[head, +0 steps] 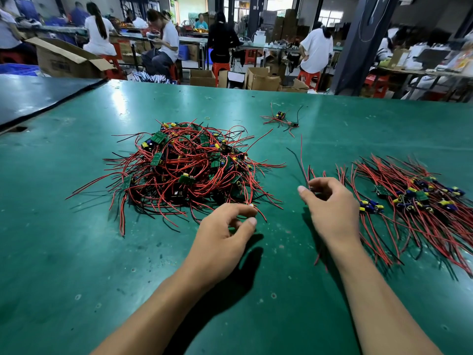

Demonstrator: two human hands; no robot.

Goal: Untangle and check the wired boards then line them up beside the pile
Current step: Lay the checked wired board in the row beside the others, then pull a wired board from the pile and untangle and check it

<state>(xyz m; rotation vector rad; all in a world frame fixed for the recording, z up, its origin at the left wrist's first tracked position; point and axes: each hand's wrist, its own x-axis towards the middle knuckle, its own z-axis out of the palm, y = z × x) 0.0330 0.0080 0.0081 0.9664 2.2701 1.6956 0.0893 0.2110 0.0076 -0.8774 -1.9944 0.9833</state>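
**Right hand.** Your right hand pinched a wire pair, one red and one black, between thumb and curled fingers, the leads rising away from you.

**Left hand.** Your left hand hovered with fingers curled at the near edge of the tangled pile, forefinger against a red lead. Whether it gripped could not be told.

**Surroundings.** Just right of the right hand lay the row of boards, wires roughly parallel. A stray cluster sat farther back on the green tabletop. Printing on the cardboard box beyond was too blurred to read.
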